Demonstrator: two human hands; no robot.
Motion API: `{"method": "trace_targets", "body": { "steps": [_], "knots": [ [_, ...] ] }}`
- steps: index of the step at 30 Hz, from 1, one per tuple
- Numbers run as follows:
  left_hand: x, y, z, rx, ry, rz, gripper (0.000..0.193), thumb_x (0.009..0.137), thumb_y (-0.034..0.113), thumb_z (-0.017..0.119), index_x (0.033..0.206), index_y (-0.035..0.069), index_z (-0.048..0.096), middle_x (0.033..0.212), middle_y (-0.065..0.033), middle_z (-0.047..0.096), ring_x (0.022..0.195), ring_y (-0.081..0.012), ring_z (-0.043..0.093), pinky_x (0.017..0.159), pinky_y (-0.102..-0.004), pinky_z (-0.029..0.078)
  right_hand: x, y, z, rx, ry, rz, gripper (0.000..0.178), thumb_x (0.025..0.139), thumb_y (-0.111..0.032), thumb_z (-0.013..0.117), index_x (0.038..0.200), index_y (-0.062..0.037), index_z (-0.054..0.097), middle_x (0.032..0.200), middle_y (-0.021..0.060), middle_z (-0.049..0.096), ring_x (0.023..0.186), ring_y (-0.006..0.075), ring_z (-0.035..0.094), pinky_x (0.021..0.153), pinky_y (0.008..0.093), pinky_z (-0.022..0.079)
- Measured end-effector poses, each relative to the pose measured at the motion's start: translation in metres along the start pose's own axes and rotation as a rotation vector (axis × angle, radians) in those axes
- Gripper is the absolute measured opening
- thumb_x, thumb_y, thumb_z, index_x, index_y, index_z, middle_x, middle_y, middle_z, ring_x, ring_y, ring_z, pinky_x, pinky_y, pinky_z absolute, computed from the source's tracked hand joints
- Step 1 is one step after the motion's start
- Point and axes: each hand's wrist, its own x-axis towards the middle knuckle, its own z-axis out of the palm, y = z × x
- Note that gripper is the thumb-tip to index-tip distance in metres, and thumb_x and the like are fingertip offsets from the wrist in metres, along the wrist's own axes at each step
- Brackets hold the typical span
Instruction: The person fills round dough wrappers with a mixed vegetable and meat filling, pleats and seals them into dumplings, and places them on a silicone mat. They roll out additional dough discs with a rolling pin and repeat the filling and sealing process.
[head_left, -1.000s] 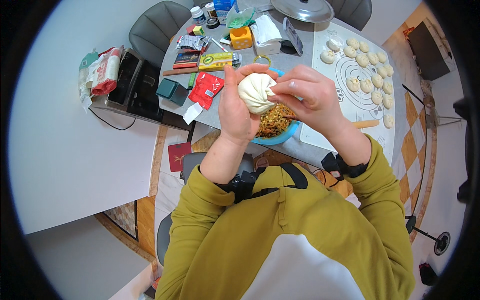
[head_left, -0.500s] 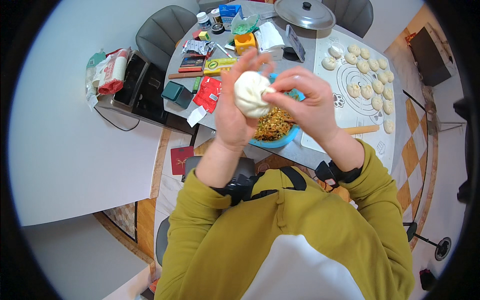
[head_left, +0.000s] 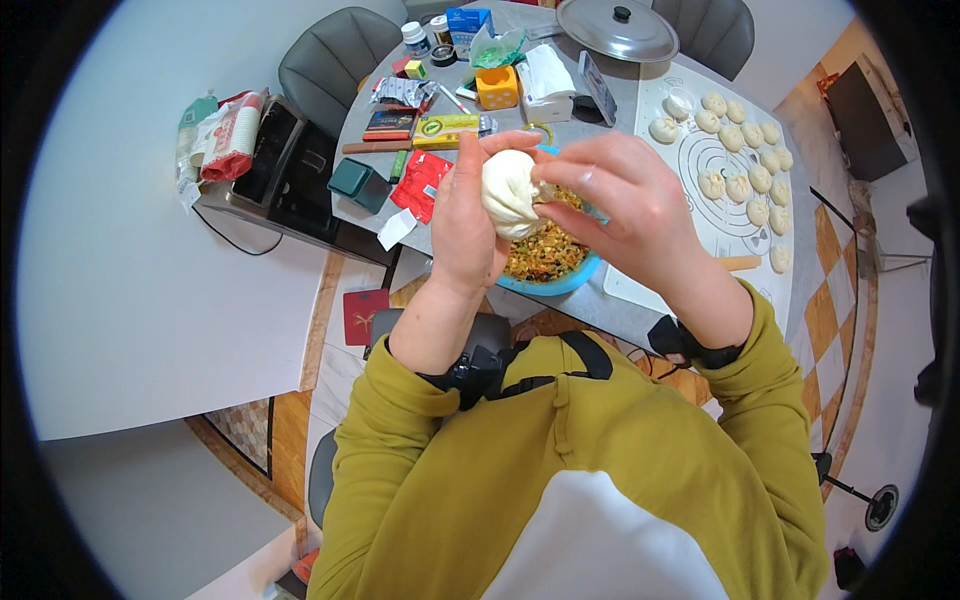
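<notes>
You have passage over the mat (head_left: 680, 155), between your right hand (head_left: 625, 200) and the buns (head_left: 737, 188); the rolling pin (head_left: 740, 263) obstructs nearer you.

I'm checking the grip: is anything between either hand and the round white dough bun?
Nothing visible is: the left hand cups the round white dough bun, and the right hand pinches its side. The light-blue round bowl of chopped filling sits below them, not between.
</notes>
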Motion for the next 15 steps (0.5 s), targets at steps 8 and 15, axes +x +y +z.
{"method": "trace_targets", "body": {
  "steps": [8, 15],
  "knots": [
    [-0.005, 0.008, 0.007, -0.03, -0.09, -0.182, 0.064, 0.109, 0.054, 0.028, 0.124, 0.002, 0.06, 0.105, -0.0078, 0.068, 0.092, -0.0151, 0.069, 0.078, -0.0298, 0.058, 0.006, 0.009, -0.004, -0.046, -0.108, -0.196, 0.023, 0.071, -0.012, 0.072, 0.093, -0.0098, 0.067, 0.093, 0.0017, 0.064, 0.086, 0.021, 0.064, 0.071, 0.033, 0.05],
    [0.002, 0.019, 0.005, 0.032, -0.095, -0.382, 0.058, 0.108, 0.053, 0.032, 0.12, 0.005, 0.061, 0.105, -0.0075, 0.068, 0.092, -0.0167, 0.07, 0.074, -0.0331, 0.061, 0.004, 0.01, -0.005, -0.137, -0.088, -0.333, 0.024, 0.067, -0.013, 0.07, 0.09, -0.0096, 0.066, 0.094, -0.0001, 0.064, 0.092, 0.019, 0.064, 0.073, 0.0318, 0.049]
  ]
}}
